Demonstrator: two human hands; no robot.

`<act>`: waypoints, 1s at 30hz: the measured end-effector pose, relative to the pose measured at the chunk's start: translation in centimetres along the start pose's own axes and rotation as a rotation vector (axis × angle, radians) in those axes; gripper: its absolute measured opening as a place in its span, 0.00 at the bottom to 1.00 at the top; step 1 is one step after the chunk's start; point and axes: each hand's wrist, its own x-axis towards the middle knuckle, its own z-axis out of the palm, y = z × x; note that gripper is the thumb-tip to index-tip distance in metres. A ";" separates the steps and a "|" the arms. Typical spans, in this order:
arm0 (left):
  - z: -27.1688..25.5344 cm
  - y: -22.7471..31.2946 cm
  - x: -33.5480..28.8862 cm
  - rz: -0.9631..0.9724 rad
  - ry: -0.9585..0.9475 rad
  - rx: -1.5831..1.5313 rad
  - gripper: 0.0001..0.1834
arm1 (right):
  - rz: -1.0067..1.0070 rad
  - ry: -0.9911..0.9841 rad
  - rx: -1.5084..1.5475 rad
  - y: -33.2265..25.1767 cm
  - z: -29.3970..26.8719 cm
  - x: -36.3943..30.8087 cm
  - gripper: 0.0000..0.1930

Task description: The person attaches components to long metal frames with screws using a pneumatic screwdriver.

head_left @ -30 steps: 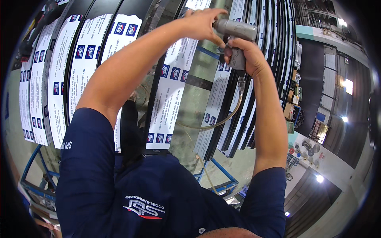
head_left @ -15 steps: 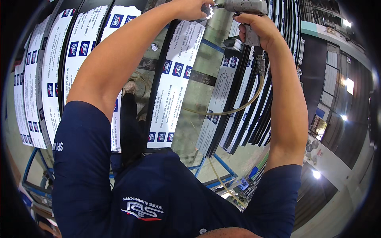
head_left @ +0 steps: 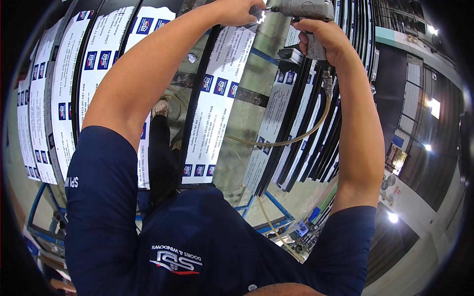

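My right hand (head_left: 323,37) is wrapped around the handle of a grey pistol-shaped air drill (head_left: 305,9). A clear yellowish air hose (head_left: 316,126) hangs from the base of its grip. The tool's thin bit points left, towards the far end of a long dark profile (head_left: 217,118) covered with printed white film. Closed around that far end is my left hand (head_left: 237,12), its fingertips close beside the bit. Whether a screw sits at the bit's tip is too small to tell. A jagged, bright cut edge shows by the fingertips.
Several film-covered profiles (head_left: 64,106) lie side by side at left. More dark and white profiles (head_left: 276,118) are stacked at right. Blue metal frames (head_left: 281,219) stand underneath. The hose loops across the gap between profiles. A shoe (head_left: 161,107) shows on the floor.
My right hand and the air drill have shifted very slightly, with the bit still at the profile's end. My left hand stays almost in place.
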 end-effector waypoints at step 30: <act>0.0 0.5 -0.3 -0.080 -0.032 -0.056 0.19 | 0.249 -0.026 -0.182 -6.4 1.5 0.4 0.07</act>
